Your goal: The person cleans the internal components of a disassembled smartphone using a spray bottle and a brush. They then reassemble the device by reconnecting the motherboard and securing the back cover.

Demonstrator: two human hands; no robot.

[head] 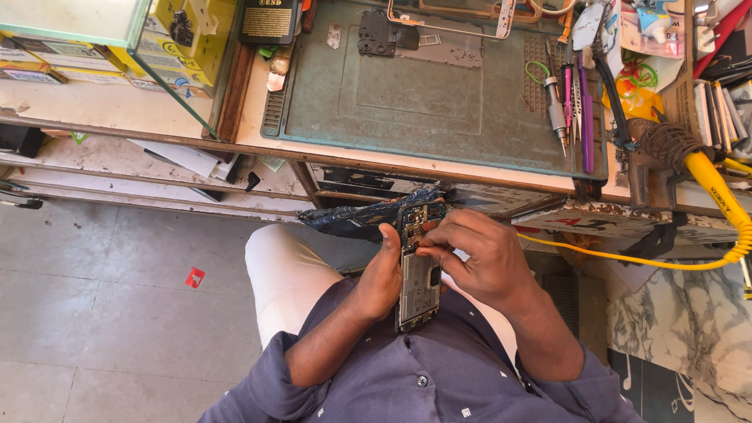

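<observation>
At the far left a glass case (pixel 70 19) is running off the top edge, so only its corner and the yellow boxes (pixel 184 35) behind the pane are showing. Below it, the shelf (pixel 117 157) under the desk (pixel 251 117) is sitting in shadow, and the papers lying there are hard to tell apart. A small red scrap (pixel 194 277) is lying on the grey floor (pixel 94 313), well apart from everything else.

The left hand (pixel 381 274) is curling around the left edge of an opened phone (pixel 419 274), thumb up beside the frame, fingers wrapping behind it and out of sight. The phone is being held upright over the person's lap, just below the desk's front edge, with its back cover off and the boards inside exposed; the small parts on it are too fine to make out. Behind its top end a crumpled blue-black sheet (pixel 352 218) is sticking out to the left.

The right hand (pixel 486 262) is lying across the phone's right side, fingers drawn together and bent toward the upper part of the frame. It is probably pinching something small there, but the fingertips are covering the spot.

On the desk a green work mat (pixel 407 86) is carrying a dark phone part (pixel 377 35) near its top. Further right, tweezers and screwdrivers (pixel 572 102) are lying side by side. A yellow coiled cable (pixel 724 204) is looping down at the right edge, its end cut off by the frame.
</observation>
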